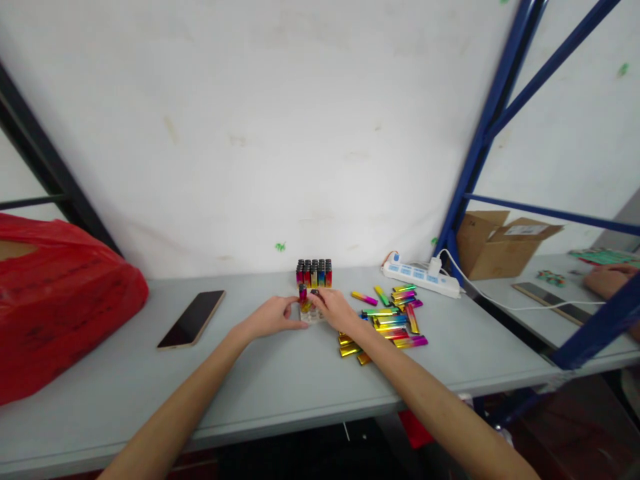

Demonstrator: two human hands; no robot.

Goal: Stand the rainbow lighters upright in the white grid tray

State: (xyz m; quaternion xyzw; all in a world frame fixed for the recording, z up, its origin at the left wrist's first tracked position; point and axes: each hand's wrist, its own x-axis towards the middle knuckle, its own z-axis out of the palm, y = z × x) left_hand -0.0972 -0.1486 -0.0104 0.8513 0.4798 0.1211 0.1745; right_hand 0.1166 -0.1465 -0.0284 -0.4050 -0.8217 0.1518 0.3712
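While the bag (65, 307) ran off the left edge, the left hand (270, 317), at centre, had thumb and fingers parted beside the tray (314, 315), an upright lighter (303, 293) near its fingertips. The right hand (336, 308) bent over the tray, its grip unclear, its forearm partly hiding the pile (393, 320). The box label (526, 230), right, was illegible.

Looked like a small workshop or packing area. Long grey worktop (270, 380) ran along a bare white wall (300, 133) with scuffs and green marks. Blue metal frame (473, 160) split off a second bench section, where another person's hand (613, 277) rested. Loose lighters (393, 320), upright batch (314, 273), open carton (493, 247), power strip (423, 277): all read as bench work.
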